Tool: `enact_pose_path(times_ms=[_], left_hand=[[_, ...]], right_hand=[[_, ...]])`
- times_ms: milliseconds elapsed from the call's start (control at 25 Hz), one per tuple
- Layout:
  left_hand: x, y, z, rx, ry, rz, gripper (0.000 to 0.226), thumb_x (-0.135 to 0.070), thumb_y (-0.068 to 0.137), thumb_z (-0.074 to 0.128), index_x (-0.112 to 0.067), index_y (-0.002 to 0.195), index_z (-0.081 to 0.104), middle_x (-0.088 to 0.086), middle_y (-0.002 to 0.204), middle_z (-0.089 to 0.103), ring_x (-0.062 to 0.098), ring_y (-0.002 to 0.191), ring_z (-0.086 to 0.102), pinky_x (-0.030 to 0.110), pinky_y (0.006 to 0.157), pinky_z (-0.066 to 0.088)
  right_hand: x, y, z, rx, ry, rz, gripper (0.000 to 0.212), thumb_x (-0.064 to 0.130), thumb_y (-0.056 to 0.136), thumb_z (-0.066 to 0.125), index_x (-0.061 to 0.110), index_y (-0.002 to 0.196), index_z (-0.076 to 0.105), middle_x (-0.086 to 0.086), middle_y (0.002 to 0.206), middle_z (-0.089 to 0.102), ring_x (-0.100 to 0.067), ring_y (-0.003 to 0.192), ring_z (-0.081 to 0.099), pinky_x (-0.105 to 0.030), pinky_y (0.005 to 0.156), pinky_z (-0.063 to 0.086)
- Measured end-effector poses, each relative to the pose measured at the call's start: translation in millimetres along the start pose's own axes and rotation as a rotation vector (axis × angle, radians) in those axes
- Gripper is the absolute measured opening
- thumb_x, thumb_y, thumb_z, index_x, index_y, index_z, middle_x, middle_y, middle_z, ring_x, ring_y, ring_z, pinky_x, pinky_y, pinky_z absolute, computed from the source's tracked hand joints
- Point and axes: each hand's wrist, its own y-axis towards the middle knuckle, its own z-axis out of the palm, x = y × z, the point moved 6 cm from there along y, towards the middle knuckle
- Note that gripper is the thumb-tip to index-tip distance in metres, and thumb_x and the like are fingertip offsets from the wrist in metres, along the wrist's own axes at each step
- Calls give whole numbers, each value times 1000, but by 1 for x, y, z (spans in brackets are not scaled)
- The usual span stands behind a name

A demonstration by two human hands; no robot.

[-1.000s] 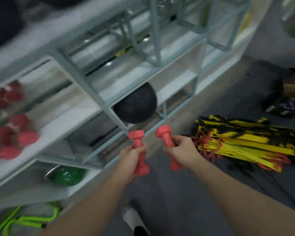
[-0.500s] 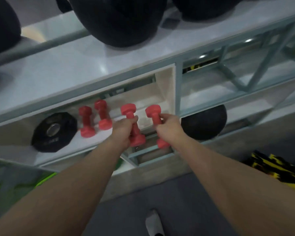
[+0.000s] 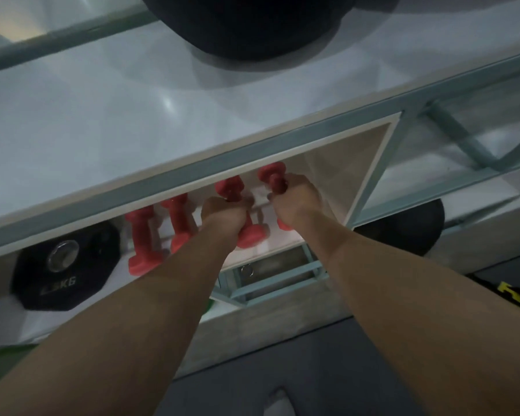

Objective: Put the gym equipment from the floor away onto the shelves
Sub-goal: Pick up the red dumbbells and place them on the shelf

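Near: dark grey floor, both forearms reaching out over it toward the pale shelf unit w/ blue-green metal frame.

Mid shelf, right-hand bay: left hand fingers curled tight round handle of a red rubber-coated dumbbell. Right hand gripping a second red dumbbell the same way. Both held by the middle bar, heads pointing near-far, prob. so they slide under the low shelf edge and line up w/ the row. Near heads look at or just above the shelf board; can't tell if resting yet. Neither released.

Left of them: two more matching red dumbbells, lying parallel on the board, side by side. Looks like a set being kept together. Further left: black flat weight plate marked in KG.

Right, beyond the divider: black ball, next bay.

Far: top shelf, large black rounded object, partly out of view.

Judgement: placing step nearly done; letting go is what remains.
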Motion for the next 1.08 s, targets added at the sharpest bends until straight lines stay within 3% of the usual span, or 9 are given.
enact_pose_path(times_ms=[160,280,400,520,680,760,880,1000,1080], left_hand=[[-1,3,-1,-92,134,10,29,-36,77,79,-7,80,72,4,63,65,19,52,65,31,64,57],[-3,-6,2,-53,108,-59,27,-28,85,75,-2,84,66,6,56,63,9,25,54,23,42,50],[-5,-23,4,-93,110,-86,18,-17,83,73,-3,91,64,4,48,67,12,33,60,18,31,43],[-4,-40,13,-160,292,0,64,-40,57,68,-12,114,63,16,110,70,32,97,67,40,82,57],[-11,-107,39,-221,347,248,63,-30,81,67,-19,141,47,18,145,41,37,135,30,49,114,24],[-3,-148,56,-224,331,372,61,-20,82,69,-16,139,48,15,148,38,32,135,27,50,115,24],[20,-197,105,-77,281,549,43,-10,79,68,-13,120,60,12,126,55,31,121,46,41,105,37],[38,-213,175,243,157,260,31,-4,86,64,-27,107,62,-9,104,61,12,100,60,25,81,46],[46,-203,213,319,81,79,25,-5,92,60,-25,105,65,-8,102,63,9,95,61,27,85,49]], right_hand=[[0,3,-7,10,-158,-3,29,36,94,61,18,117,64,-8,109,71,-26,87,66,-24,68,49],[6,-1,-14,-1,-329,-48,45,44,97,52,12,129,54,-13,127,56,-32,119,52,-37,93,43],[10,-17,-14,54,-213,-88,53,41,98,50,9,140,43,-16,136,47,-34,125,45,-40,102,38],[9,-45,-16,36,-95,-236,51,31,96,53,8,141,47,-17,139,49,-36,126,44,-42,107,39],[-15,-73,-65,63,78,-355,30,25,95,57,13,121,68,-9,117,67,-24,104,62,-35,94,51],[-39,-83,-96,240,117,-307,23,25,96,60,16,111,74,0,98,74,-10,81,65,-22,76,52],[-90,-88,-150,259,47,-208,20,20,93,61,12,99,78,-1,94,77,-10,84,68,-22,79,51],[-149,-63,-195,130,168,-25,19,20,91,62,9,89,77,-5,89,77,-20,86,71,-39,87,57],[-191,-40,-216,-1,257,135,21,23,91,60,10,86,76,-8,89,76,-26,86,71,-44,89,57]])
